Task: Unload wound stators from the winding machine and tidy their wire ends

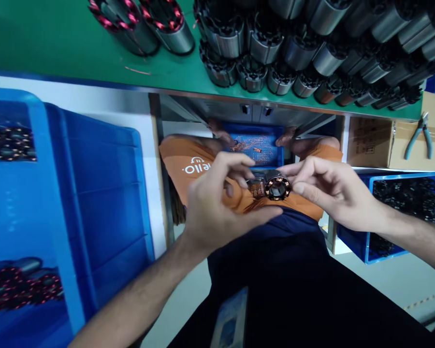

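Note:
A motor stator (277,188) with a black ring and copper windings is in front of my lap, its round opening turned toward me. My right hand (326,191) pinches its right side between thumb and fingers. Left of the stator is my left hand (217,203), thumb stretched out and fingers curved but apart, with nothing held in it. Beside the ring, a metal and copper-coloured part (256,188) shows between the hands; I cannot tell whether it belongs to the same stator.
A green bench (58,43) carries rows of bare stators (252,72) and two stators with red-tipped windings (170,29). Blue bins (105,179) stand at left. At right, pliers (419,137) lie on a cardboard box (369,142) above a crate (368,217) of black parts. Copper scraps litter a floor tray (270,130).

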Demonstrator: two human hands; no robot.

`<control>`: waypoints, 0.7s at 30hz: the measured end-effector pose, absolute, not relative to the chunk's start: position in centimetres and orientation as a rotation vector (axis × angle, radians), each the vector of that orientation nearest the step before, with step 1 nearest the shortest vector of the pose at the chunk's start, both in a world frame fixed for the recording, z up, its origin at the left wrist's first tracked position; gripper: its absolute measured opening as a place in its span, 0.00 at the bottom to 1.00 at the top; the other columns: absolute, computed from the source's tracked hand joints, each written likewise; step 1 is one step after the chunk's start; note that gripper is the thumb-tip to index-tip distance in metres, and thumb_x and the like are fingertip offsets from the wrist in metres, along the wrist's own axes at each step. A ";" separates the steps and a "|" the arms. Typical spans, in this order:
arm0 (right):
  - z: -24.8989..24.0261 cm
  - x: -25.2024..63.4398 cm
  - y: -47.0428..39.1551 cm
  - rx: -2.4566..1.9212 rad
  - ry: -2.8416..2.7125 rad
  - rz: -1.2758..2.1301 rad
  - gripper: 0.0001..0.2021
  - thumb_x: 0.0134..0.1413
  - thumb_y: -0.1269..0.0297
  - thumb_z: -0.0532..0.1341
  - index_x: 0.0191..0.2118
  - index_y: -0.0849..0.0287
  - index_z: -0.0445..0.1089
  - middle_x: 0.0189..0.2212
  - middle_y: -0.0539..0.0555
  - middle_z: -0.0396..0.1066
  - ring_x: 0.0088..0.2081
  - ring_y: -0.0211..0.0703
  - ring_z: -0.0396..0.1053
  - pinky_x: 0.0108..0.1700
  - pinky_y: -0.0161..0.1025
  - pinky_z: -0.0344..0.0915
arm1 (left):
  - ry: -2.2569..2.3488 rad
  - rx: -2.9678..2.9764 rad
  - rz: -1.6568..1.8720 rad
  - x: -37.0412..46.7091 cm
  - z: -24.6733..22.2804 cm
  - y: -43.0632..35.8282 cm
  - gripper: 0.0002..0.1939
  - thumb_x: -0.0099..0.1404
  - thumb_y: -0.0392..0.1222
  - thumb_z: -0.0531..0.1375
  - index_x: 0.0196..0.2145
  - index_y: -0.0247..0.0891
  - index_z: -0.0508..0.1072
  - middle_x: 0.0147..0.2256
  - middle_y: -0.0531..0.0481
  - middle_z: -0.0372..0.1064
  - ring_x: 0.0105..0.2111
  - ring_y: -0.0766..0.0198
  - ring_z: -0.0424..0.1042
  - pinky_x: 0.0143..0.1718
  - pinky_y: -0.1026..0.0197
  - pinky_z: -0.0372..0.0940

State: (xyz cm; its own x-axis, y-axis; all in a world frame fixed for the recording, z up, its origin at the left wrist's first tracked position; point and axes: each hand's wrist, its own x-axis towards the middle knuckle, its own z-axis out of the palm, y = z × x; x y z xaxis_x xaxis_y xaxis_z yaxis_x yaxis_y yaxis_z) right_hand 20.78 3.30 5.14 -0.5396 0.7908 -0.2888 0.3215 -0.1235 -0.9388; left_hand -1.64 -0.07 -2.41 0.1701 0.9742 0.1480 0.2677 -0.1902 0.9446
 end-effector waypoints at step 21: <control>3.7 22.6 5.0 -1.052 -1.766 2.461 0.17 0.66 0.50 0.63 0.40 0.61 0.78 0.26 0.50 0.78 0.19 0.31 0.70 0.21 0.28 0.67 | 0.925 2.329 1.179 -1.8 1.7 -0.3 0.12 0.69 0.33 0.64 0.46 0.50 0.78 0.50 0.57 0.80 0.53 0.61 0.79 0.52 0.57 0.79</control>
State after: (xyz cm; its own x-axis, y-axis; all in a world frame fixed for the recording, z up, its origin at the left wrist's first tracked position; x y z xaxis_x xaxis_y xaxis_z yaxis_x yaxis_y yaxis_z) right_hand 22.57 4.99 3.70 -0.7828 0.3109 -0.5390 0.4110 -0.3920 -0.8230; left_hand -1.84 -0.35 1.66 0.4345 0.6973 0.5700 0.3876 -0.7161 0.5805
